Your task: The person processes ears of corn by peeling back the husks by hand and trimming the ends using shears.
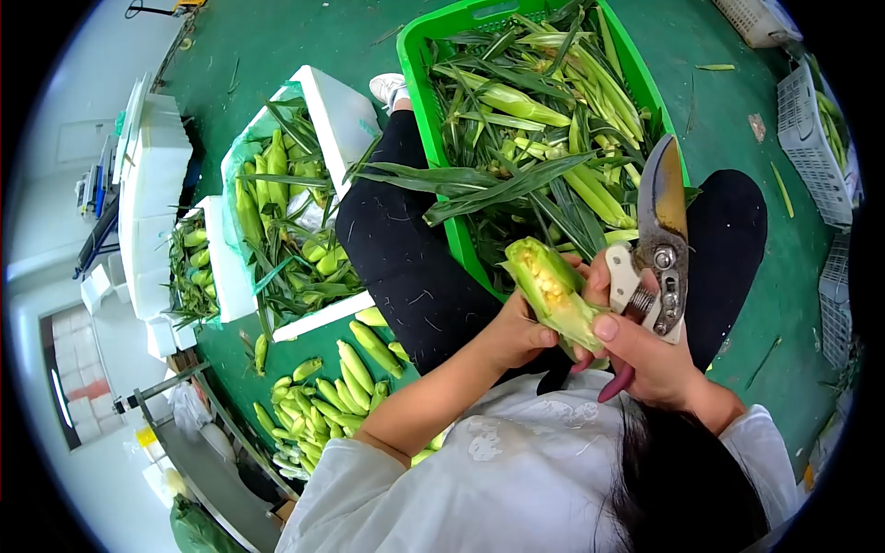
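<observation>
My left hand (518, 330) is closed around a partly husked ear of corn (551, 284), with pale yellow kernels showing through the torn green husk. In my right hand (656, 361) is a pair of pruning shears (666, 241), its blades pointing up and away from me. The thumb and fingers of that same hand also touch the lower end of the corn ear. Just beyond both hands stands a bright green crate (422, 120), heaped with corn husks and leaves (516, 101) between my legs.
On the left, a white foam box (339, 115) lined with green plastic holds unhusked corn. Trimmed ears (346, 392) lie piled on the green floor by my left leg. A smaller foam box (230, 263) stands further left. White plastic baskets (811, 143) line the right side.
</observation>
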Demonstrator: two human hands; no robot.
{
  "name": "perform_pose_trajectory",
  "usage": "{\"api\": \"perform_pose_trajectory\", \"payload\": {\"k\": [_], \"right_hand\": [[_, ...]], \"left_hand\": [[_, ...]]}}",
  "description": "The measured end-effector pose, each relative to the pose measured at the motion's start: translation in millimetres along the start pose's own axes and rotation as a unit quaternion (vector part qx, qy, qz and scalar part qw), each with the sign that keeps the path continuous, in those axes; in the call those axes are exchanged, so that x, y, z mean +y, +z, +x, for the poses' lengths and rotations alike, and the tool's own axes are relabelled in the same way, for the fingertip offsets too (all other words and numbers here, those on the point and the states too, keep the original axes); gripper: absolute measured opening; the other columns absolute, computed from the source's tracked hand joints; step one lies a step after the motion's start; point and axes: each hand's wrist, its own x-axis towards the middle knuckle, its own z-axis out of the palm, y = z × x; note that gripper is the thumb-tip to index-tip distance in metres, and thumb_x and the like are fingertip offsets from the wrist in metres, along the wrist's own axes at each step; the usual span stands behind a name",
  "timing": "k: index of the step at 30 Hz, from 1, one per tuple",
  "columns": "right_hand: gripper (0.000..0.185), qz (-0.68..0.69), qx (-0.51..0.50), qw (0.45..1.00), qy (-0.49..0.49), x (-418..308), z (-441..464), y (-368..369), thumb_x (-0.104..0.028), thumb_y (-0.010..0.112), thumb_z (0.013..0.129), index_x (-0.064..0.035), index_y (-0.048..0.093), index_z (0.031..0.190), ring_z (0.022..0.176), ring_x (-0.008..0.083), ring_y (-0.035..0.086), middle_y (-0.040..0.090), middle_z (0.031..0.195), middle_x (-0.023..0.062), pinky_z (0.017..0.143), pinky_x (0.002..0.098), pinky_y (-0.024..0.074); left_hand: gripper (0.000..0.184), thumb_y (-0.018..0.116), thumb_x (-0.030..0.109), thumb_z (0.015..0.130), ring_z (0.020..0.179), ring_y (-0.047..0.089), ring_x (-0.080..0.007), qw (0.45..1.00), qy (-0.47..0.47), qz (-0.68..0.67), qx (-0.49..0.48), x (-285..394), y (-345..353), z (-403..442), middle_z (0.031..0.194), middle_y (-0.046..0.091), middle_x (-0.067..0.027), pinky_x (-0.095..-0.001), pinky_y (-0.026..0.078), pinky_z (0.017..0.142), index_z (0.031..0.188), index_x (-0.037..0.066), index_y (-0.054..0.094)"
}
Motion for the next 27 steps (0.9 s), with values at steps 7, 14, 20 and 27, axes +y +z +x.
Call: {"api": "perform_pose_trajectory", "payload": {"k": [7, 14, 20, 27], "right_hand": [[0.030, 0.077, 0.074, 0.994, -0.016, -0.3, 23.8, 7.5, -0.007, 0.062, 0.089, -0.0037, 0.051, 0.117, 0.068, 0.0125, 0.054, 0.055, 0.081, 0.0037, 0.067, 0.0312, 0.0507], [0.029, -0.163, -0.199, 0.965, 0.051, 49.5, 32.6, 56.6, -0.008, 0.064, 0.090, -0.0046, 0.051, 0.116, 0.077, 0.0064, 0.054, 0.055, 0.092, 0.0003, 0.066, 0.0244, 0.0471], [0.030, -0.323, -0.214, 0.916, -0.104, 30.1, 17.2, 60.6, -0.005, 0.069, 0.082, -0.0036, 0.054, 0.108, 0.083, 0.0113, 0.055, 0.056, 0.094, 0.0038, 0.076, 0.0247, 0.0455], [0.032, -0.255, -0.095, 0.957, -0.100, -23.6, 25.5, 20.5, -0.013, 0.069, 0.090, -0.0020, 0.052, 0.116, 0.075, 0.0059, 0.050, 0.057, 0.087, -0.0017, 0.068, 0.0220, 0.0435]], "left_hand": [[0.082, 0.084, 0.011, 0.067, 0.114, 0.059, -0.0210, 0.864, 0.031, 0.487, 0.124, 25.7, -4.2, -48.7, 0.124, 0.060, -0.0101, -0.0336, 0.047, 0.097, 0.137, 0.004, 0.043], [0.083, 0.084, 0.024, 0.072, 0.118, 0.053, -0.0193, 0.959, 0.076, 0.110, 0.251, 34.4, -22.4, -148.0, 0.125, 0.055, -0.0076, -0.0345, 0.041, 0.102, 0.138, 0.004, 0.038], [0.087, 0.078, 0.053, 0.074, 0.113, 0.057, -0.0195, 0.970, 0.077, -0.005, 0.230, 15.9, 8.7, -113.6, 0.120, 0.057, -0.0054, -0.0355, 0.046, 0.100, 0.138, 0.006, 0.041], [0.063, 0.082, 0.027, 0.078, 0.095, 0.069, -0.0235, 0.987, 0.062, 0.131, 0.069, 21.2, -29.2, -74.2, 0.110, 0.067, -0.0122, -0.0390, 0.057, 0.084, 0.126, -0.002, 0.054]]}}
